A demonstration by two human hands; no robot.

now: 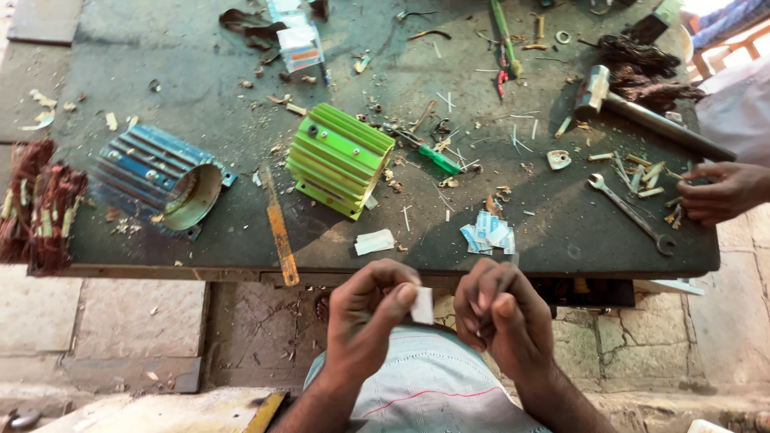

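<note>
far left of the fingers, a bundle of copper windings (40, 204) lies at the edge of the bench (160, 72), then a blue finned motor housing (156, 180) and a green finned housing (337, 159) above them. the left hand (365, 317) pinches a small white paper slip (422, 305) between thumb and forefinger. just beside it, the right hand (501, 317) curls its fingers around a thin tool, hard to make out. up right lies a spanner (630, 212), by another person's hand (722, 191).

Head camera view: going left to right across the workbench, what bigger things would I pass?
Reddish wire bundles → blue finned housing → orange flat strip → green finned housing → blue-and-white paper slips → spanner → another person's hand.
</note>
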